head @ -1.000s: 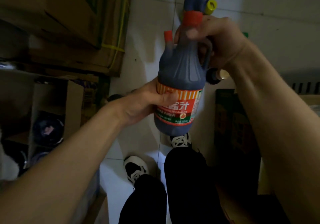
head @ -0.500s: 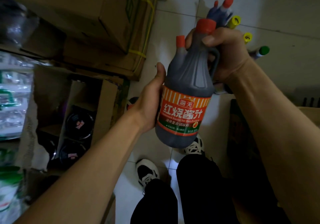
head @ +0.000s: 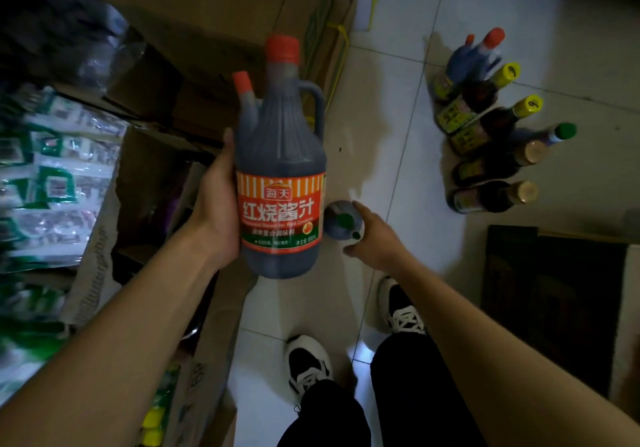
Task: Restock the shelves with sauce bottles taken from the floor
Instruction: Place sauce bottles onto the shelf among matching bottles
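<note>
Letting go with your right hand (head: 375, 239) is the change: half a second ago it gripped the handle of the big bottle (head: 280, 176), and now that bottle rests in your left hand (head: 218, 204) alone. Your left hand's fingers are wrapped round the back of the label, out of sight, with the thumb lying up the left side; the hold looks firm, and the bottle stands upright in the air, red cap at the far end, above the floor (head: 398, 117) and just right of the cardboard boxes (head: 221, 14).

Your right hand has dropped toward a second bottle (head: 343, 223), dark with a green cap, standing on the floor just right of the held one. The fingers are spread and half curled; the fingertips (head: 358, 208) look to be at its shoulder, though you cannot tell whether they touch it yet, and nothing is gripped.

So you seem set to carry two bottles at once. More bottles (head: 491, 124) lie in a cluster on the floor at the far right, so much of the restocking remains. The shelf (head: 45, 176) with packets is blurred at the left.
</note>
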Demonstrator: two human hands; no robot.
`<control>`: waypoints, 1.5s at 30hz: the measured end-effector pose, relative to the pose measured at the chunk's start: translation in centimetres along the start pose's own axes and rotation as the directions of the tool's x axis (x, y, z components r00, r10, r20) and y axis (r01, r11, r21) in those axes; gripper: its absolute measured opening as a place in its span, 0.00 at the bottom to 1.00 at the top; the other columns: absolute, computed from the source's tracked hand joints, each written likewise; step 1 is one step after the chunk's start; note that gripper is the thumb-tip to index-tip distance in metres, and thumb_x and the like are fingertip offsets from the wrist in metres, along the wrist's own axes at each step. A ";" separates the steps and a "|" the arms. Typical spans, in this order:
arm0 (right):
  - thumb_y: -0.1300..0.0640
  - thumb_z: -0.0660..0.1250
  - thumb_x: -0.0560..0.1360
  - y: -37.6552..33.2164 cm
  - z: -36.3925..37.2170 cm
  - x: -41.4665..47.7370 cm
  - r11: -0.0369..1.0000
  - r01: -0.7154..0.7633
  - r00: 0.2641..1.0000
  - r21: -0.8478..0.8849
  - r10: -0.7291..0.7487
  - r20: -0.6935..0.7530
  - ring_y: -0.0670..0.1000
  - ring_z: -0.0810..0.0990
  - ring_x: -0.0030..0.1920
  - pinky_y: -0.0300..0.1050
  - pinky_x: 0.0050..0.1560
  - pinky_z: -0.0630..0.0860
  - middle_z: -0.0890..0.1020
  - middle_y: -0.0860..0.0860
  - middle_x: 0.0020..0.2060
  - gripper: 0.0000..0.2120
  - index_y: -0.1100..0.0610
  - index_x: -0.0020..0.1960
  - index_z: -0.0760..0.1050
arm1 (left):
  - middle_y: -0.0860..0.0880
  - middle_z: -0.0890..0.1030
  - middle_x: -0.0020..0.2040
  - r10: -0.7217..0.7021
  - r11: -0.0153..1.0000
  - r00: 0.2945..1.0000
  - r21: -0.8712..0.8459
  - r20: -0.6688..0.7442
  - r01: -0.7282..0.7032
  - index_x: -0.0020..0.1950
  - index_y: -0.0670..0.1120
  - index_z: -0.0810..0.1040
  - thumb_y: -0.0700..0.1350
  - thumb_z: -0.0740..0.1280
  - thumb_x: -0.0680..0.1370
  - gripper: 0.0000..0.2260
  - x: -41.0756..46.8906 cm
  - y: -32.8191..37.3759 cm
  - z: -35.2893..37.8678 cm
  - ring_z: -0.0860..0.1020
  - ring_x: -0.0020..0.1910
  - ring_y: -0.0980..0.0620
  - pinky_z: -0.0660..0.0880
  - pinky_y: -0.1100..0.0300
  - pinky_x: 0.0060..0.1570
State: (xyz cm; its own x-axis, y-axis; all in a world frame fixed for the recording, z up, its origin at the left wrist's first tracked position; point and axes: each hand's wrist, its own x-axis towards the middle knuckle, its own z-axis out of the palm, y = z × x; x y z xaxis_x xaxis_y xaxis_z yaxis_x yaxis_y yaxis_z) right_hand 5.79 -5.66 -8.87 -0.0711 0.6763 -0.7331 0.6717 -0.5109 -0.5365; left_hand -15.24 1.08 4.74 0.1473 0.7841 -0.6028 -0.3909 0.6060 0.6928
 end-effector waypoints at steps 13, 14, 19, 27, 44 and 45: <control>0.52 0.78 0.69 2.0 1.9 5.1 0.964 0.264 0.937 0.033 -0.248 -0.245 0.48 0.80 0.49 0.34 0.46 0.71 0.84 0.46 0.50 0.18 0.46 0.57 0.80 | 0.35 0.81 0.51 -0.061 0.993 0.976 -0.107 -0.210 0.039 0.60 0.38 0.80 0.61 0.59 0.74 0.29 -1.5 -1.1 -0.7 0.81 0.44 0.37 0.82 0.47 0.44; 0.50 0.78 0.70 2.0 1.0 5.9 0.974 0.222 0.953 0.042 -0.208 -0.218 0.49 0.80 0.47 0.38 0.44 0.72 0.84 0.46 0.46 0.15 0.46 0.54 0.79 | 0.30 0.76 0.59 -0.062 0.994 0.973 -0.106 -0.221 0.039 0.68 0.36 0.72 0.61 0.59 0.73 0.35 -0.8 -0.9 -0.4 0.77 0.52 0.32 0.77 0.41 0.54; 0.46 0.75 0.72 -1.4 -5.1 8.2 0.981 0.187 0.963 -0.059 -0.194 -0.184 0.51 0.76 0.33 0.47 0.36 0.74 0.78 0.50 0.30 0.15 0.51 0.36 0.73 | 0.31 0.73 0.66 0.038 0.985 0.988 -0.160 -0.147 -0.061 0.72 0.37 0.68 0.61 0.58 0.76 0.34 2.8 0.4 0.4 0.73 0.63 0.31 0.69 0.38 0.66; 0.46 0.77 0.70 -15.3 -13.8 -1.8 0.822 0.483 0.786 -0.302 -0.559 -0.265 0.44 0.73 0.30 0.39 0.31 0.65 0.72 0.45 0.23 0.22 0.49 0.28 0.67 | 0.44 0.85 0.41 0.239 0.945 0.970 -0.217 -0.045 -0.243 0.49 0.44 0.82 0.57 0.53 0.83 0.23 1.3 4.8 1.9 0.84 0.38 0.47 0.82 0.55 0.40; 0.73 0.71 0.64 -29.1 -11.9 -29.9 0.731 0.682 0.709 -0.001 -0.662 -0.243 0.59 0.75 0.41 0.54 0.44 0.68 0.77 0.68 0.39 0.13 0.81 0.43 0.72 | 0.44 0.85 0.35 0.463 0.837 0.882 -0.284 -0.085 -0.467 0.43 0.46 0.82 0.61 0.53 0.82 0.26 -21.0 16.1 -0.2 0.83 0.30 0.48 0.80 0.56 0.36; 0.74 0.70 0.63 -29.5 -11.3 -30.3 0.729 0.684 0.708 0.002 -0.663 -0.242 0.57 0.76 0.40 0.51 0.43 0.70 0.79 0.65 0.39 0.11 0.80 0.42 0.73 | 0.44 0.85 0.35 0.466 0.840 0.882 -0.273 -0.078 -0.468 0.44 0.46 0.82 0.61 0.53 0.82 0.26 -21.8 16.4 -0.6 0.84 0.30 0.48 0.81 0.56 0.33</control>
State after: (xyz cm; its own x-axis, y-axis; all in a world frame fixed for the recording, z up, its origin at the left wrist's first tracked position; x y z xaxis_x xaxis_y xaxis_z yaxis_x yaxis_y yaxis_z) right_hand -3.60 -5.06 33.86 -0.3171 0.9464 -0.0618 0.4397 0.0890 -0.8937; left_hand -25.37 -6.14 29.02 -0.1230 0.9630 -0.2398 -0.6457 0.1058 0.7562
